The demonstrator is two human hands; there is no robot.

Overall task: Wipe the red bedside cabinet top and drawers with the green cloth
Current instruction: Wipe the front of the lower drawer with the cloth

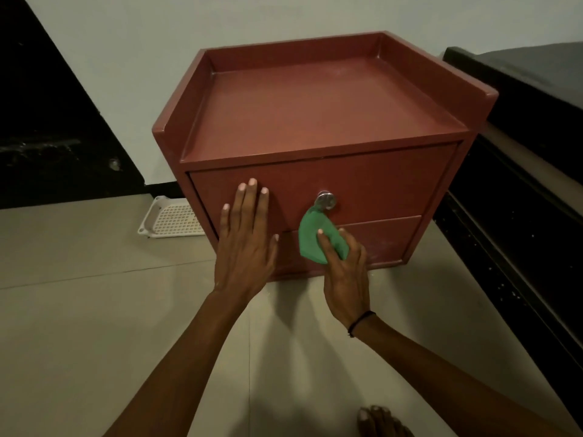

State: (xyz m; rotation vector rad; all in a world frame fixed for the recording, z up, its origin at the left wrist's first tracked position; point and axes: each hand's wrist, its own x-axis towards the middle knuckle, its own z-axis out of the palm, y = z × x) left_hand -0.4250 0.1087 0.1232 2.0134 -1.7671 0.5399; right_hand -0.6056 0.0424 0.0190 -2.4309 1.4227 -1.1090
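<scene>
Cabinet (315, 121), red and boxy, stands on the floor against the wall; it looks stiff and heavy enough to stay put under rubbing. Left hand (244, 238) lies flat and unclenched on the upper drawer (394, 181), bracing it. Right hand (345, 275) pinches the green cloth (310, 234) (soft, bunched, best gripped in a wad) just below the metal knob (326, 200).

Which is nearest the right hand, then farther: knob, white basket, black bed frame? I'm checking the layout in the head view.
From the right hand:
1. Knob, just above the cloth it holds.
2. White basket, on the floor, left of the cabinet.
3. Black bed frame, far right.
</scene>
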